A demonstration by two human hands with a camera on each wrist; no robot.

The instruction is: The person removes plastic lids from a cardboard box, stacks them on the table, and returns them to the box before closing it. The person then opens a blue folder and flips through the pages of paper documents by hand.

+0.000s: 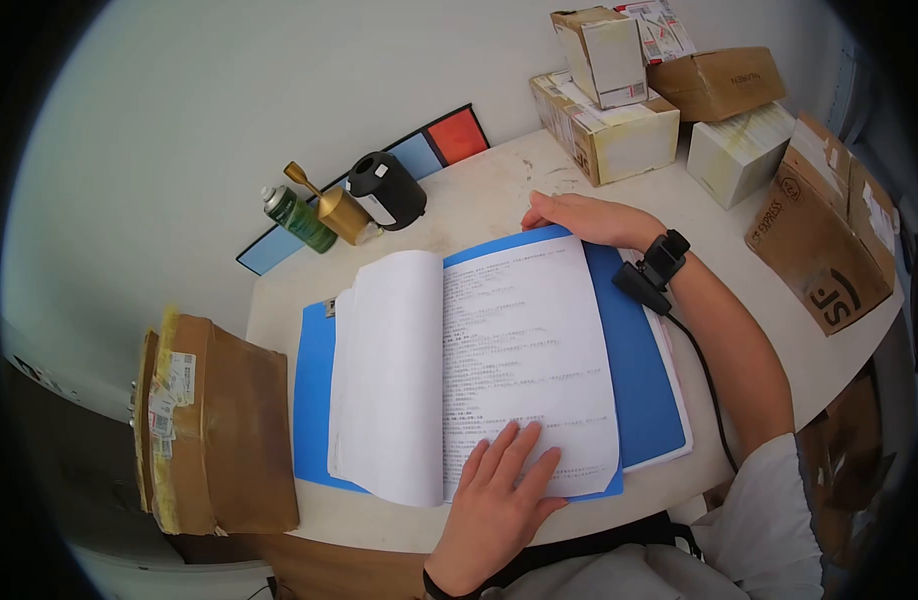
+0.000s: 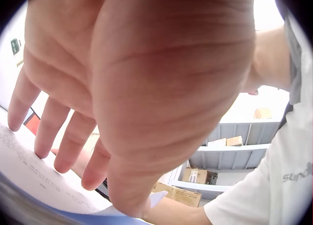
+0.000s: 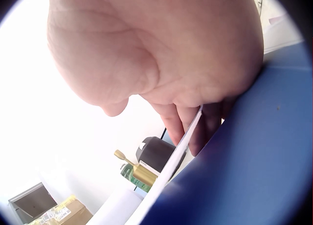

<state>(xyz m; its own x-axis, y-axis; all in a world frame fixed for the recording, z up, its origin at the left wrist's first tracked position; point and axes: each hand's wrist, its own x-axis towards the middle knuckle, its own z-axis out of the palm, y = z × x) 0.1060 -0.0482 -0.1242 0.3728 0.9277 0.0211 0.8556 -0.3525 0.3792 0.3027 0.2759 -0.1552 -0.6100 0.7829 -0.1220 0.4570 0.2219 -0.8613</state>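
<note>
A blue folder (image 1: 314, 420) lies spread on the table with a stack of printed sheets in it. Several pages (image 1: 389, 380) are turned over to the left in a curl, and a page of dense text (image 1: 519, 360) faces up. My left hand (image 1: 501, 500) rests on that page's lower part, fingers spread and straight; the left wrist view shows the fingertips (image 2: 63, 166) touching the paper. At the folder's far right corner is my right hand (image 1: 604, 218), its fingers reaching past the page edge. In the right wrist view the sheet's edge (image 3: 171, 161) runs up to those fingers.
Along the wall stand a green spray can (image 1: 301, 218), a gold long-necked object (image 1: 341, 215) and a black cylinder (image 1: 387, 190). Cardboard boxes (image 1: 619, 130) are piled at the back right, with a brown carton (image 1: 824, 225) nearer. Another carton (image 1: 229, 430) is at the left.
</note>
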